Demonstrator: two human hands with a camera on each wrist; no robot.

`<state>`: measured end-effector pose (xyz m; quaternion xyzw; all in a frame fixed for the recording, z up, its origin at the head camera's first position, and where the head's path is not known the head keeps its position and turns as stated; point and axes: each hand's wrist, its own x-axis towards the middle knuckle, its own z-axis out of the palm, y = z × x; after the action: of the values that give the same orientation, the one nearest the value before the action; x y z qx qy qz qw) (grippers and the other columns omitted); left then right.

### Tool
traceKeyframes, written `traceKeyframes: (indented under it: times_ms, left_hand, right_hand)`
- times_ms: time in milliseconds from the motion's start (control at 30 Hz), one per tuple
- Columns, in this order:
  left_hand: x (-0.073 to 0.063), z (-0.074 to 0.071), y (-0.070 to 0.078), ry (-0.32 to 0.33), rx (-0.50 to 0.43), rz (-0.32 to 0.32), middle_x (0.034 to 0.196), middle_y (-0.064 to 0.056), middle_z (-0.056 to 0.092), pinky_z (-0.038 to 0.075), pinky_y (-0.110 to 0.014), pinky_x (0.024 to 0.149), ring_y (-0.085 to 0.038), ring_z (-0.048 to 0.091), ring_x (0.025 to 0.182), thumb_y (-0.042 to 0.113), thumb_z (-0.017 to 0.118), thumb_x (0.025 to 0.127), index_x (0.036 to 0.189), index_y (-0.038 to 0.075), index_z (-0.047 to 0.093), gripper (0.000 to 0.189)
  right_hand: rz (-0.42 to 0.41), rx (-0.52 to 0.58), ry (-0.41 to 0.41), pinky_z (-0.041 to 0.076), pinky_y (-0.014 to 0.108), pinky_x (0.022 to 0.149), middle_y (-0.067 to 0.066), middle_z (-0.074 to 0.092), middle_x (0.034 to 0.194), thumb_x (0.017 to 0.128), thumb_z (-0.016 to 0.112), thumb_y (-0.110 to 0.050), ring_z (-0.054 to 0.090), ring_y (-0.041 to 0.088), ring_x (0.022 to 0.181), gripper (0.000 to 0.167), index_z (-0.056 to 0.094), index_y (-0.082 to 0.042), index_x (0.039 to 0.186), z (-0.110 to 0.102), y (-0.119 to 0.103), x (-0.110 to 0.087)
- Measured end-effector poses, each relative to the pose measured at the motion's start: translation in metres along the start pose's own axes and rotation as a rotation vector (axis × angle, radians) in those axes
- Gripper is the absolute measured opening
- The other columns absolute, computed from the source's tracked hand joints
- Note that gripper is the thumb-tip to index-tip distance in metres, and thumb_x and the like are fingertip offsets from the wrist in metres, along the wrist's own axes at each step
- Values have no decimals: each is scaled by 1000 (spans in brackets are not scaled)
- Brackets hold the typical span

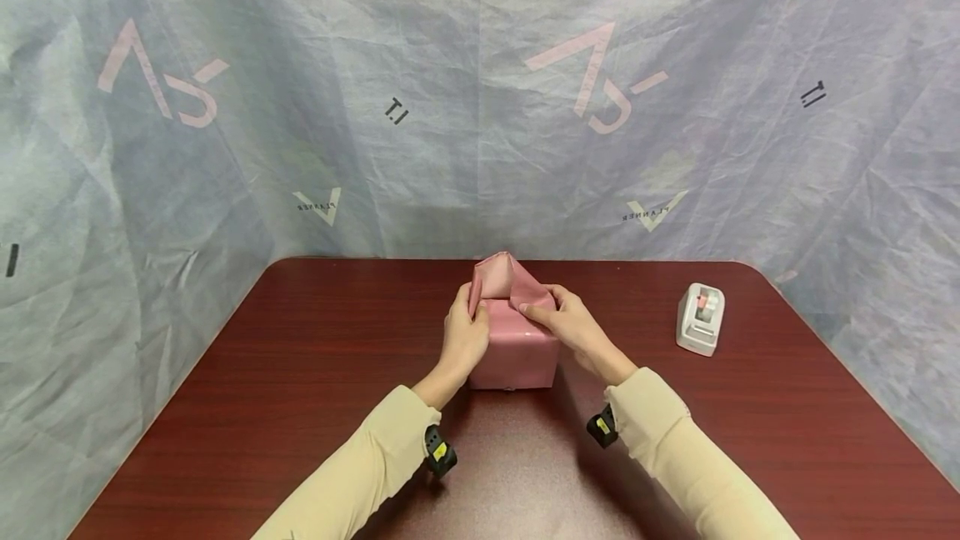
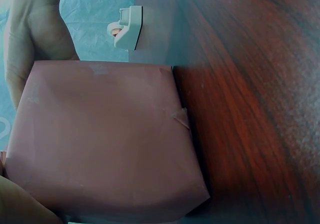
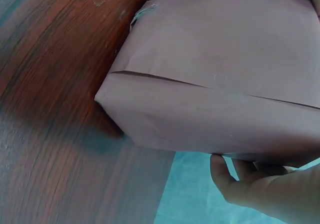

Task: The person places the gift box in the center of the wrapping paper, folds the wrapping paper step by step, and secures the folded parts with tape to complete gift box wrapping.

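A box wrapped in pink paper [image 1: 513,361] stands on the table in the head view, its front and one side smoothly covered. At its top, loose wrapping paper [image 1: 528,280] rises in a peak and shows a paler inner face. My left hand [image 1: 467,340] pinches the paper at the upper left edge, thumb toward me. On the other side, my right hand [image 1: 576,325] pinches the folded flap at the upper right corner. In the left wrist view the wrapped box [image 2: 100,139] fills the middle, with a small crumpled bit of paper on its lower edge. Some fingertips are hidden behind the paper.
A white tape dispenser [image 1: 701,319] stands to the right on the dark red wooden table [image 1: 337,332]. Behind the table hangs a grey printed sheet [image 1: 450,107], which also covers both sides.
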<state>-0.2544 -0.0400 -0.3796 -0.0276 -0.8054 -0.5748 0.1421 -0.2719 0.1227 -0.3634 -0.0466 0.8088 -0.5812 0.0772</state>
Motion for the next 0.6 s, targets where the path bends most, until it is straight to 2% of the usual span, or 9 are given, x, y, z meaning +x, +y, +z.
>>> traceKeyframes:
  times_ms: [200,367,600]
  left_hand:
    - [0,0,-1,-2,12,4,108,-16,60,43,-38,75,-23,53,85,7,45,93,126,10,48,33]
    - [1,0,-2,-14,11,7,100,-16,59,40,-32,67,-21,50,75,7,44,93,126,10,47,33]
    - [0,0,-1,-11,22,12,104,-17,60,43,-37,72,-23,53,82,7,45,93,126,9,47,33]
  right_hand:
    - [19,-17,-8,45,24,70,13,57,111,83,66,-30,56,13,81,54,45,-2,125,0,-3,4]
    - [52,-13,14,45,24,67,10,58,101,80,68,-30,55,13,77,54,46,0,120,4,-5,8]
    - [40,32,59,44,23,72,11,56,108,83,64,-31,55,13,84,51,46,-2,121,8,-1,4]
